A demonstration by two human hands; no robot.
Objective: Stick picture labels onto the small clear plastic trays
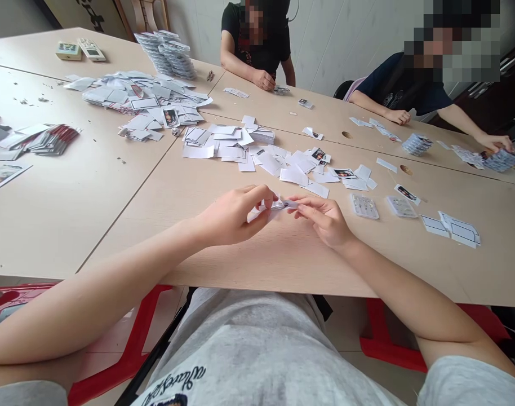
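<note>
Between my two hands, just above the table's near part, is a small clear plastic packet [278, 208]. My left hand [239, 217] pinches its left side, fingers curled over the top. My right hand [325, 219] grips the other end between thumb and fingers. What lies inside the packet is too small to make out. Right beyond my hands spread loose white paper cards [294, 175], some with dark printed pictures. To the right of my right hand sit two flat clear plastic boxes [364, 207] with small items in them.
Farther left lie a large heap of white cards [145, 103], a tall stack of packets [173, 55] and a reddish-edged card pile [54, 138]. Two people sit across the table [126, 225]; one co-worker's hand [499, 143] touches a packet stack. Cut cards [459, 228] lie at right.
</note>
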